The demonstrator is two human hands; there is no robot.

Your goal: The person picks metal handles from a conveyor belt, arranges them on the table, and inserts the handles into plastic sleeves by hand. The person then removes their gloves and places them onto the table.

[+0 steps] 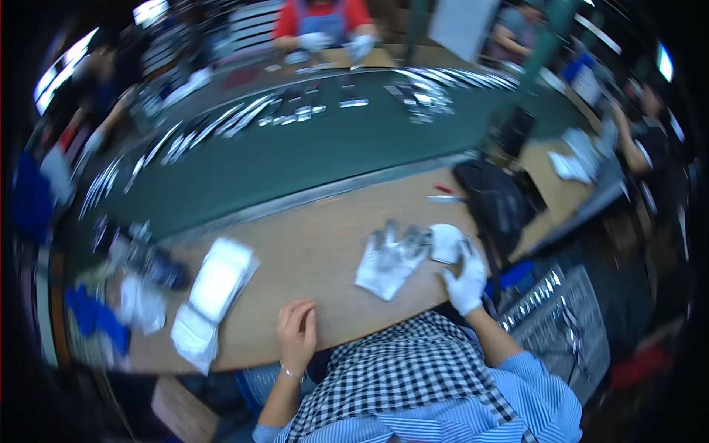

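Note:
My left hand [298, 332] is bare and rests at the near edge of the wooden table, its fingers loosely bent and nothing in it. A white glove covers my right hand [467, 283], which lies on the table farther right with thumb and fingers apart. Its fingertips are beside a small white rounded piece [445, 244], perhaps folded cloth; blur hides whether they touch. Between my hands, nearer the right one, a loose white work glove [385, 266] with grey-stained fingers lies flat.
Left on the wooden table [325, 244] are a stack of white packets [221, 277], a clear plastic bag [142, 303] and a blue cloth [96, 317]. Beyond runs a green conveyor belt [295, 162] with rows of shiny metal pieces. A black bag [495, 203] sits right. Several people work around.

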